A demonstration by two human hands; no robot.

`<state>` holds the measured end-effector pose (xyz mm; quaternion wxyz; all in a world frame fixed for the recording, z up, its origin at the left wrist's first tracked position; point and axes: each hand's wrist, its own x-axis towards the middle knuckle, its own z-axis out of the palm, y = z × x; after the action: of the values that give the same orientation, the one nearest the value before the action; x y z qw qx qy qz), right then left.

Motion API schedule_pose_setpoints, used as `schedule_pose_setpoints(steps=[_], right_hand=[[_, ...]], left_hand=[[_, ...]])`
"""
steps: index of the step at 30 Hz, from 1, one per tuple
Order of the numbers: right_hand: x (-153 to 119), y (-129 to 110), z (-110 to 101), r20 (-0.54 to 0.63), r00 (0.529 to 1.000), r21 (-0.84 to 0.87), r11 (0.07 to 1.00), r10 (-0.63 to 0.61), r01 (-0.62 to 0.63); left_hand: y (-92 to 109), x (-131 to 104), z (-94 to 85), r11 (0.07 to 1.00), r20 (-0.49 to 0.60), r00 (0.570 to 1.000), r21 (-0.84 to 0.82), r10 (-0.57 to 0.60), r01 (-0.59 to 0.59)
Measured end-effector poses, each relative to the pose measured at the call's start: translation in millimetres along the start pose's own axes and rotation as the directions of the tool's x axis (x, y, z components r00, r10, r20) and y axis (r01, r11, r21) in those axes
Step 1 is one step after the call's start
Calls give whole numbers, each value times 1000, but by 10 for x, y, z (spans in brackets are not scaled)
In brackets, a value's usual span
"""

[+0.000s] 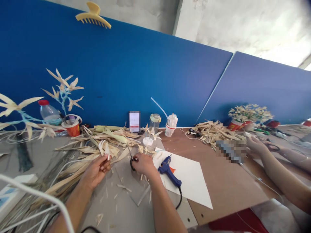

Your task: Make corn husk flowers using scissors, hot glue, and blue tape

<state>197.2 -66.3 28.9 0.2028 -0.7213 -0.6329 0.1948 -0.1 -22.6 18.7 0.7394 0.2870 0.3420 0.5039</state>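
Pinched between the fingers of my left hand (96, 171) is a small pale husk flower (104, 149) with pointed petals. My right hand (143, 164) is closed on black-handled scissors (132, 161), whose blades point up and away from me. The two hands are apart, with a small gap between them. Dry corn husks (85, 149) lie behind and beside my left hand. To the right of my right hand, a blue glue gun (170, 171) rests on a white sheet (194, 181).
Husk flower branches (63, 94) stand at the left by a red cup (72, 127) and a bottle (48, 113). A phone (134, 121), a clear jar (155, 122) and a white cup (169, 129) line the blue partition (121, 71). Another person's hands (257, 145) work at the right.
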Motion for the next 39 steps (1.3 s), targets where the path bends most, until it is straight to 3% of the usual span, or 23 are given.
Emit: schedule_pose_setpoints(steps=[3,5,7,13,15,18,20,22,25,29,32,36,39], right_hand=[[34,42,-6,82,996,427,904,-38,-1],[48,44,18,156,985,682,729,-72,-54],[43,15,34,196,975,829,549,-107,-106],[-44,-169,24,70,982,975,222,-177,-30],[-33,-206,56,48,995,988,153,-88,-34],[46,-194,155,108,991,989,96,77,-115],[111,-156,220,76,983,989,114,164,-95],[156,-121,256,-36,976,981,195,215,-7],[160,-110,257,-126,971,951,302,203,60],[107,-134,258,44,998,930,363,51,-60],[89,-130,306,145,988,867,489,-53,-101],[60,-144,380,14,993,678,731,-119,78],[-18,-217,383,-87,975,482,848,-205,222]], left_hand=[[-11,-15,24,1000,-29,999,6,20,-20],[-21,-22,37,999,-46,998,19,37,-36],[-31,-23,46,998,-65,997,30,51,-49],[-53,-26,74,996,-89,993,46,77,-74],[-58,-32,84,996,-83,994,52,78,-74],[-68,-34,85,996,-66,995,49,81,-78],[-77,-30,78,996,-60,995,48,75,-73],[-88,-23,66,997,-54,996,49,68,-65],[-108,-16,50,997,-39,998,53,57,-55],[-121,-9,32,997,-15,998,54,60,-59],[-111,-3,25,998,4,999,41,47,-48],[-100,-16,33,1000,9,1000,24,13,-14],[-119,-32,29,999,60,998,33,-9,7]])
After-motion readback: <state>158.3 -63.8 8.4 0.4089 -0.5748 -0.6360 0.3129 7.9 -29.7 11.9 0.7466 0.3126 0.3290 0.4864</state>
